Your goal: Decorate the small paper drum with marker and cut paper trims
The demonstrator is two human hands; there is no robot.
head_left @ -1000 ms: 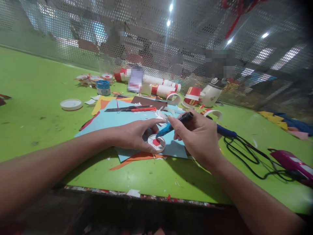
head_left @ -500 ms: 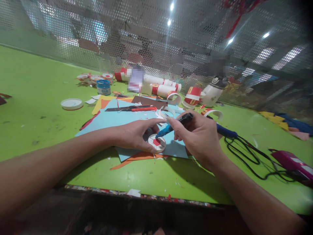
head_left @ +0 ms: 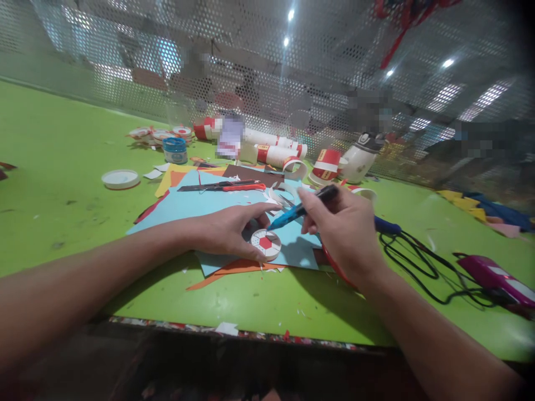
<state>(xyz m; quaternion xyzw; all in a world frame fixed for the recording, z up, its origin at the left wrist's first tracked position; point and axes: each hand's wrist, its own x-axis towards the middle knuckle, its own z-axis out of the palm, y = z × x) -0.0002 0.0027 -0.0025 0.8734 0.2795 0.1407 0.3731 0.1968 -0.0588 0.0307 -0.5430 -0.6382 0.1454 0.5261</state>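
Observation:
A small white disc (head_left: 271, 250) with a red centre and dark markings rests on light blue paper (head_left: 167, 211). My left hand (head_left: 229, 228) curls around the disc's left side, thumb at its lower edge and fingers behind it, gripping it. In my right hand (head_left: 345, 228) is a blue pen with a black end (head_left: 290, 216), pinched between thumb and fingers. The pen's tip is at the disc's upper edge; whether it touches cannot be told. Part of a red loop shows under my right hand.
Behind the disc lie a red-handled cutter (head_left: 244, 187) and paper strips. Farther back stand a blue jar (head_left: 174, 150), paper cups (head_left: 326, 166) and a white jug (head_left: 360, 161). At right are a cable and a magenta device (head_left: 493, 275); a white lid (head_left: 121, 179) lies left.
The pen tip has shifted from the disc's face to its upper edge. My right hand has tilted slightly, showing a red loop beneath it. My left hand keeps its place around the disc.

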